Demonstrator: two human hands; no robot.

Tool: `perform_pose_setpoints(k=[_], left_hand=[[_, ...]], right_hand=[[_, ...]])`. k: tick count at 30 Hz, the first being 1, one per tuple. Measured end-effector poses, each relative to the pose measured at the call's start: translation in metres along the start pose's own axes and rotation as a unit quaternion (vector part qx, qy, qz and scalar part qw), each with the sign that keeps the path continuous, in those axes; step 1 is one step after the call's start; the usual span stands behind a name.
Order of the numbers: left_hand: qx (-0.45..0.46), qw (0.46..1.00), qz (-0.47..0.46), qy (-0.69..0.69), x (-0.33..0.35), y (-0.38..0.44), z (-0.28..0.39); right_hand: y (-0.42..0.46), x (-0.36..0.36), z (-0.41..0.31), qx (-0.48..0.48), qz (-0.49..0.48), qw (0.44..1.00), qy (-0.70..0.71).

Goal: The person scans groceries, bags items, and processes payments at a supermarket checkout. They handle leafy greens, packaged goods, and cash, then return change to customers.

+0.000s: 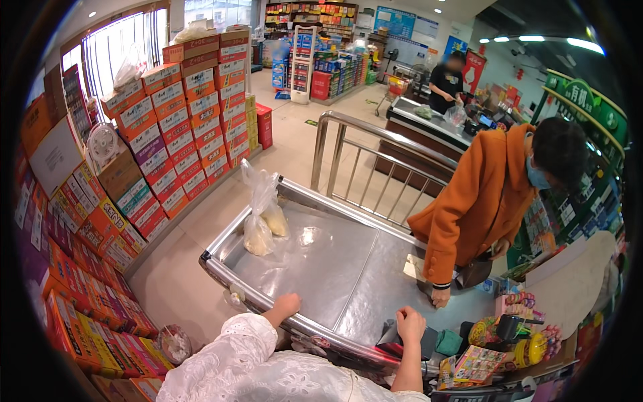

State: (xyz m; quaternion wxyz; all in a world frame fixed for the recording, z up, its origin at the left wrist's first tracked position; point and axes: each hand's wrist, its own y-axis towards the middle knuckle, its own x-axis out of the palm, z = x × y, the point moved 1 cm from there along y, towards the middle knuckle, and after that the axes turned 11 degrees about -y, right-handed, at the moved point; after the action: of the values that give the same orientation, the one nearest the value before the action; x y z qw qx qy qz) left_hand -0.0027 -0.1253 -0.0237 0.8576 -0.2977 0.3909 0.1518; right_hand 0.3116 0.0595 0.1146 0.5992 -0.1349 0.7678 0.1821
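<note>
On the near rim of a metal-topped checkout counter [311,271] rests my left hand [287,305], its fingers curled and partly hidden from above. My right hand [412,321] is bent at the wrist over a black flat object [392,342] by the counter's near right edge. Whether anything lies inside either hand does not show. At the counter's far left corner stand knotted clear plastic bags [258,233] with pale yellow contents. A dark green cloth [448,342] lies to the right of my right hand.
Across the counter a person in an orange coat [472,196] leans down, holding a dark purse [474,274]. A steel railing [382,156] runs behind. Stacked cartons [186,115] line the left. Candy and toys [522,341] crowd the right end. Another person [446,83] works at a farther checkout.
</note>
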Motion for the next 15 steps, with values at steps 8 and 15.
perform_pose_setpoints(k=[8,15], left_hand=[[0.047,0.999,0.016,0.02,0.012,0.016,-0.013],[0.065,0.996,0.065,0.005,0.014,0.025,-0.03]], right_hand=[[-0.001,-0.013,-0.004,0.004,0.027,1.0,-0.006],[0.0,-0.01,-0.006,0.012,0.0,1.0,0.0]])
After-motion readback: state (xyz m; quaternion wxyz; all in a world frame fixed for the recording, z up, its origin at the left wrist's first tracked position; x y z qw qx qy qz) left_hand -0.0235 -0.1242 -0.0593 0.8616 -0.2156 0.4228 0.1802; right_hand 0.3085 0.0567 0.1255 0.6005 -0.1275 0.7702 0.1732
